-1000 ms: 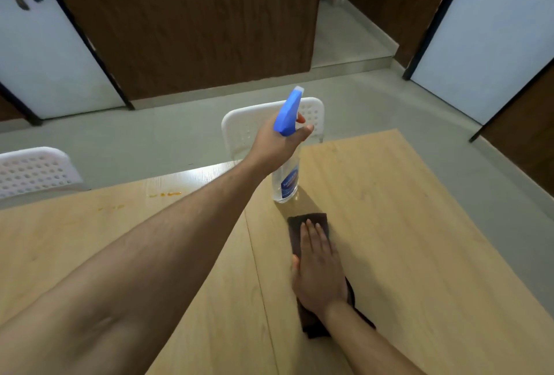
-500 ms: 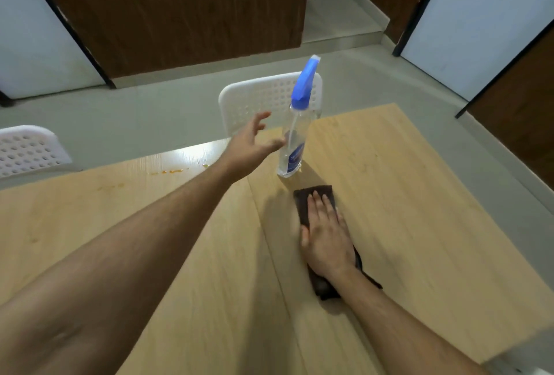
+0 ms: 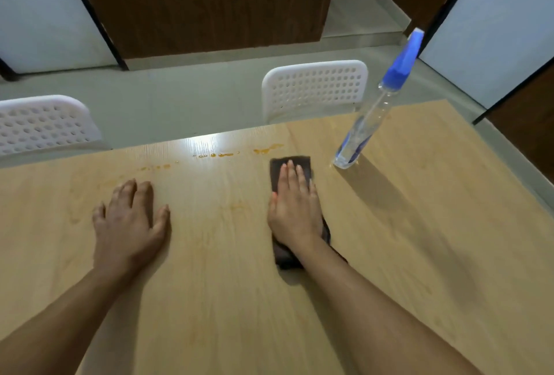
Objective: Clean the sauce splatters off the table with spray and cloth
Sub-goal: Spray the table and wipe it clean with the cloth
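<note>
A: Sauce splatters (image 3: 221,154), orange, small drops and smears: strung in a broken line along far edge of pale wood-grain desk (image 3: 389,254), from left of centre to just beyond cloth. One faint smear (image 3: 238,206) nearer, between the hands. Not yet wiped, by the look of it.

B: Spray bottle (image 3: 364,131), clear plastic, blue trigger head: standing on desk at right, apart from both hands, just right of cloth. Probably parked within reach of right hand, out of wiping path.

A: Cloth (image 3: 289,164), dark brown, folded to a long strip: flat on desk, near end of splatter line just past its far edge. Placed to sweep leftward, likely.

B: Right hand (image 3: 295,206): flat on cloth, fingers straight and together, pressing down; not curled round it. Forearm low, angled in from lower right.

A: Left hand (image 3: 129,221): palm down on bare desk, fingers loosely spread, holding nothing. Seemingly bracing. Well left of cloth, short of splatters.

B: Chairs, white perforated plastic, two: one (image 3: 314,89) behind desk centre, one (image 3: 45,122) at far left.
</note>
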